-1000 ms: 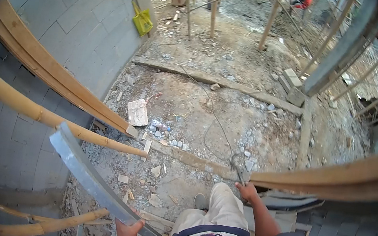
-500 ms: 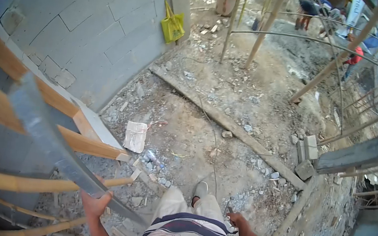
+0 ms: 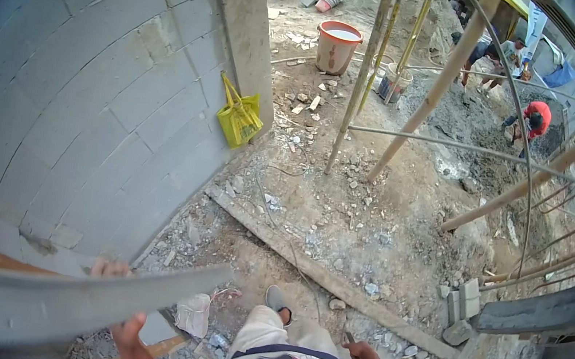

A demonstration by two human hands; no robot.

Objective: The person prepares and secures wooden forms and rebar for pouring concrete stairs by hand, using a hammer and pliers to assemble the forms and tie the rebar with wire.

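A long grey metal-looking strip point(image 3: 109, 298) crosses the lower left, its near end cut off by the dark border. My left hand point(image 3: 128, 332) is closed around it, with the thumb below and the fingertips over the far edge. Most of that palm is hidden behind the strip. By my right thigh, my right hand point(image 3: 364, 353) is closed on a small dark thing point(image 3: 349, 337) whose kind I cannot make out. Just beyond the strip a pale block point(image 3: 193, 314) lies on the ground.
A block wall point(image 3: 107, 103) rises at left, with a yellow bag point(image 3: 240, 120) hanging at its end. A plank point(image 3: 333, 275) crosses the rubble. Ahead are a bucket point(image 3: 336, 53) and bamboo poles point(image 3: 432, 90). Several people work at upper right, one in a red shirt point(image 3: 537, 115).
The strip has swung from a steep slant to nearly level, its end now pointing right. My view has tilted up, showing more of the yard. The right hand stays by my thigh.
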